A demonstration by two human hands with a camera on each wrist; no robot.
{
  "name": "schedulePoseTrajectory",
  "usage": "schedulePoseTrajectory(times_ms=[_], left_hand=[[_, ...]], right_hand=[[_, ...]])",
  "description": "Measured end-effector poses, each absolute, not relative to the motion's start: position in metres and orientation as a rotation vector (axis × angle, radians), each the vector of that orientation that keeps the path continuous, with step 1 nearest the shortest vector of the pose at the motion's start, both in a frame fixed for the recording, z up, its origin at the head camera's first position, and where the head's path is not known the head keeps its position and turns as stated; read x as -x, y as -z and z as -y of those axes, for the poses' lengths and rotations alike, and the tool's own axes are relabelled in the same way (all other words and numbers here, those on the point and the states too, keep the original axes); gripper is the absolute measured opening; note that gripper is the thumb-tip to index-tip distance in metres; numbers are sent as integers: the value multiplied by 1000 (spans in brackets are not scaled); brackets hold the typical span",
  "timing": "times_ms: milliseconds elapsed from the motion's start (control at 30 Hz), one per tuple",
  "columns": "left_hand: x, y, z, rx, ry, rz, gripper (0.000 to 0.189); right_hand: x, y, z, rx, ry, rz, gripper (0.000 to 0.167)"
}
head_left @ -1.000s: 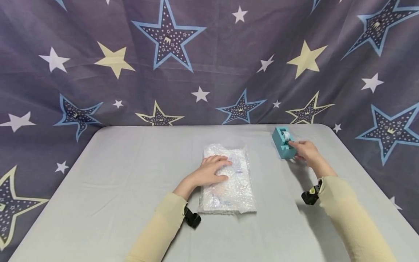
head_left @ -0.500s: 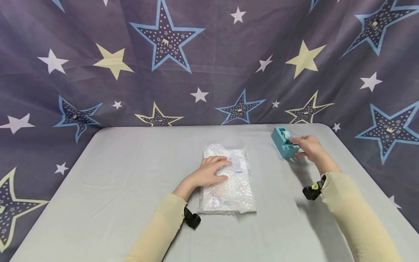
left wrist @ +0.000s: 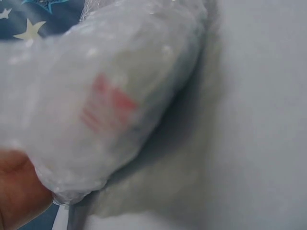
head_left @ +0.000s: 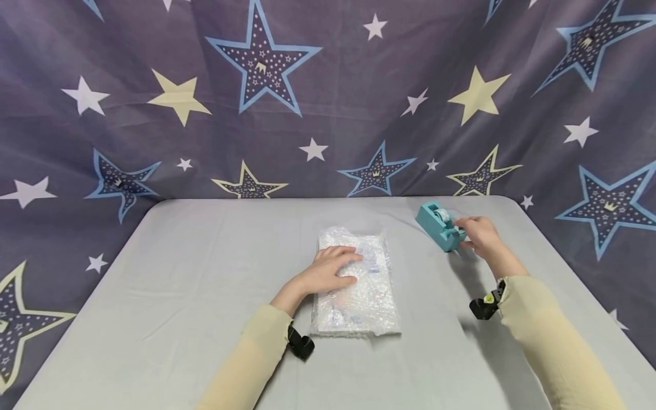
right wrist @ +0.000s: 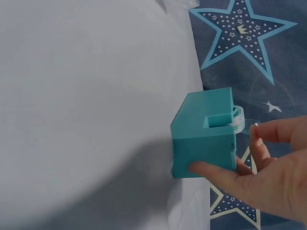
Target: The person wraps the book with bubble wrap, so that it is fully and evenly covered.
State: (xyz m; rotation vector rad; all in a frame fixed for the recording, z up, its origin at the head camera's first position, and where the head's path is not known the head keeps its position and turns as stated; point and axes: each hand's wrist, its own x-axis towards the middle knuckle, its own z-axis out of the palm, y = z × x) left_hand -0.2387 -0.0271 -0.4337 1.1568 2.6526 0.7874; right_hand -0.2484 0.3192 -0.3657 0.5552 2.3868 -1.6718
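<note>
In the head view, a flat package in clear bubble wrap (head_left: 369, 307) lies near the middle of the table. My left hand (head_left: 328, 272) rests on its upper left part, fingers spread. The left wrist view shows the bubble wrap (left wrist: 57, 96) close up and blurred, with a red mark beneath. Farther right is a teal tape dispenser (head_left: 437, 229), and my right hand (head_left: 484, 238) holds its near end. In the right wrist view, the thumb (right wrist: 206, 170) presses the dispenser's end; the index fingertip touches a clear strip leading from the tape roll (right wrist: 239, 120).
The table has a light grey cover (head_left: 195, 273). Behind it hangs a dark curtain (head_left: 333, 102) with blue, yellow and white stars. The dispenser sits near the table's back right corner.
The dispenser's far end has swung left, so it now stands more slantwise. My right hand shifted slightly right and back again. My left hand and the package have stayed put.
</note>
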Motion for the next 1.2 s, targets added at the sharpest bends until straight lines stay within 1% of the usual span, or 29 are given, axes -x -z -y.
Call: schedulePoseTrajectory(times_ms=[333,567,733,1200], left_hand=[[237,432,27,-1167,-807,-2646,52],[238,436,27,-1165,-802,-2669,51],[239,436,26,-1168,-801,-2680,52],[236,436,26,-1189,-805,-2692,50]], right_hand=[[247,364,-318,-631,1868,-2242,57],[248,359,-315,-716,2039,-2038,52],[249,360,-311,-732,2063,-2034,59],[246,372,-310,-732,2043,-2103,64]])
